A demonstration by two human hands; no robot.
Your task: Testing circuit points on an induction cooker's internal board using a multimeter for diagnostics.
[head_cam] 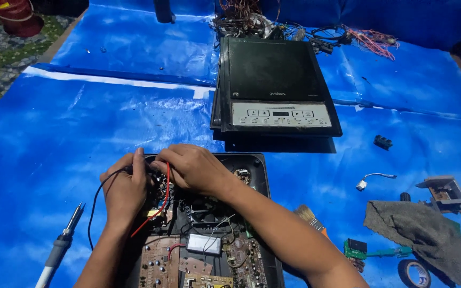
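While both hands crowd the far-left corner of the opened unit: wires sit right at the fingertips, no gap.
Left hand: fingers curled narrow over the black wire, pinching near its upper end; exact grip hidden by knuckles.
Right hand: crosses in from the right, fingers bent down over the upper end of the red wire; pinch or press, cannot tell.
Wire axis: both run from the fingers back toward the body, red slanting down-left, black looping out left.
Nearer hand: both touching; left on black, right on red.
Opened appliance base: black tray, circuit boards at near edge, fan in middle.
Surface: blue tarp, wrinkled, flat.
Left of hands: soldering iron, lying apart on tarp.
Far side: closed induction cooker, well apart.
Right side: brush, grey cloth, tape roll, small parts scattered.
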